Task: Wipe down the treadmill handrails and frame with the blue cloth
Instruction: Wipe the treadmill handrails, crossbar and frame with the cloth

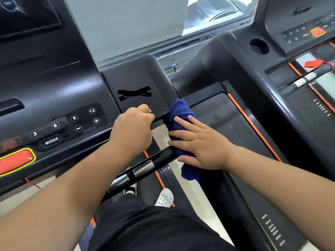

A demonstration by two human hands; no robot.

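The blue cloth (181,115) lay bunched over the spot where the short black handrail (143,168), with its silver grip sensors, met the treadmill's right side arm. Its far end was pushed up against the right edge of the console's side panel (137,78), and its near end hung loose below the palm.

The right hand (201,145) lay flat on top of the cloth. Its fingers were straight and spread, pressing down rather than pinching. That probably put as much fabric as possible against the curved frame for a broad wipe.

The left hand (133,127) was on the near lip of the side panel, just left of the cloth. Its fingers were curled under into a fist-like hold on the edge, most likely to steady the person while leaning forward over the rail. How far the fingertips wrapped under the lip could not be seen.

To the left sat the speed keypad (85,120) and the red stop button (15,162), both untouched. Below, a white perforated shoe (164,197) stood on the deck between the belt and the orange-striped side rail. A second treadmill (282,73) stood to the right.

Judging by where the cloth lay, the wiping was on the right rail junction, with the sensor bar and the rest of the frame apparently yet to be done.
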